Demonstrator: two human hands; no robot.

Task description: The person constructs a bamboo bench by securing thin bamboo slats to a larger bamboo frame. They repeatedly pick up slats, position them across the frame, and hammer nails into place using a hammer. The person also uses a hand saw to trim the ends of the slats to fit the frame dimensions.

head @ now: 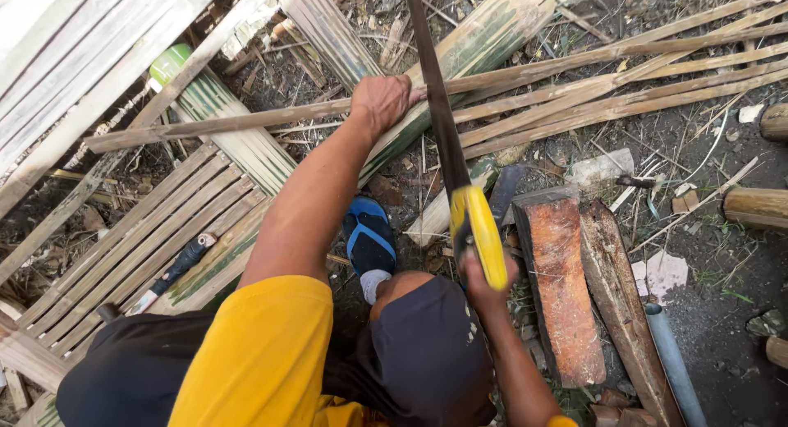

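Observation:
My left hand (382,101) presses down on a long split bamboo strip (246,121) that lies across a bundle of green-striped bamboo (460,57). My right hand (484,283) grips the yellow handle (480,232) of a hand saw. Its dark blade (433,90) runs up and away, crossing the strip just right of my left hand. My foot in a blue sandal (369,238) stands below the strip, my knee in dark shorts nearer the camera.
More long bamboo strips (640,82) fan out to the upper right. A woven bamboo panel (139,246) lies at the left with a knife (168,271) on it. A reddish wood block (562,287), a grey pipe (673,365) and log ends (757,207) lie at the right.

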